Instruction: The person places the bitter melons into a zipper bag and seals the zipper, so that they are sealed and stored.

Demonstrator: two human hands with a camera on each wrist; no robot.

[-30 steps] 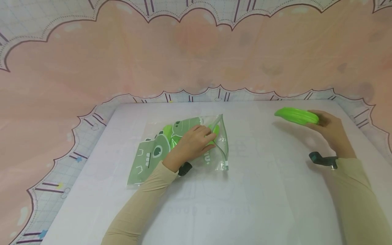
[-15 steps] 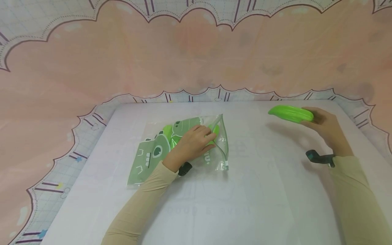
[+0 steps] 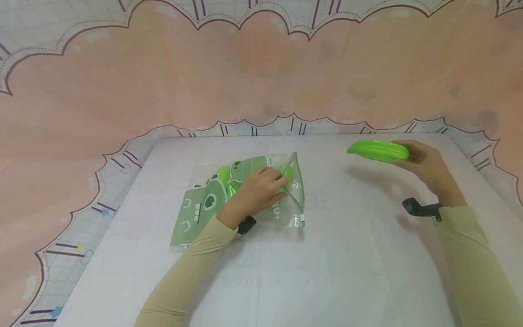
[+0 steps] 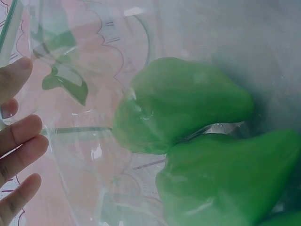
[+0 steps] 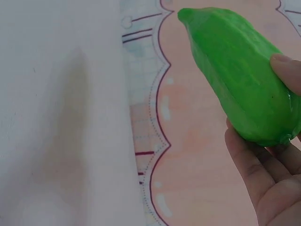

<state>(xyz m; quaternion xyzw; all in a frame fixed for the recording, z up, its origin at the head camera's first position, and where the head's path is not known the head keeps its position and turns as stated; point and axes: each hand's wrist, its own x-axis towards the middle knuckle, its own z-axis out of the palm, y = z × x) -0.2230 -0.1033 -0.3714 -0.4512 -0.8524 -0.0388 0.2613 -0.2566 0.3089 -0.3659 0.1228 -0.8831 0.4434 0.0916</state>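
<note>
A clear zip bag (image 3: 196, 227) printed with green cartoon monsters lies on the left half of the table. My left hand (image 3: 257, 190) rests over its right end and pinches the zip edge, which is drawn in toward the fingers. Inside show pale green peppers (image 4: 183, 103), seen large through the film in the left wrist view. Well to the right, my right hand (image 3: 425, 163) grips another bright green pepper (image 3: 377, 151) by its thick end, thumb on one side and fingers (image 5: 247, 165) below. Its tapered tip points left, raised above the table with a shadow beneath.
The white table (image 3: 318, 272) carries faint printed lettering. Behind it hangs a peach cloth (image 3: 261, 77) with scalloped, grid-patterned borders. A small white slider (image 3: 302, 218) sits at the bag's near right corner. Dark wrist mounts (image 3: 421, 209) jut out by both hands.
My right hand has moved left and slightly toward the back with the green pepper, closer to the bag. The left hand and the bag have stayed in place.
</note>
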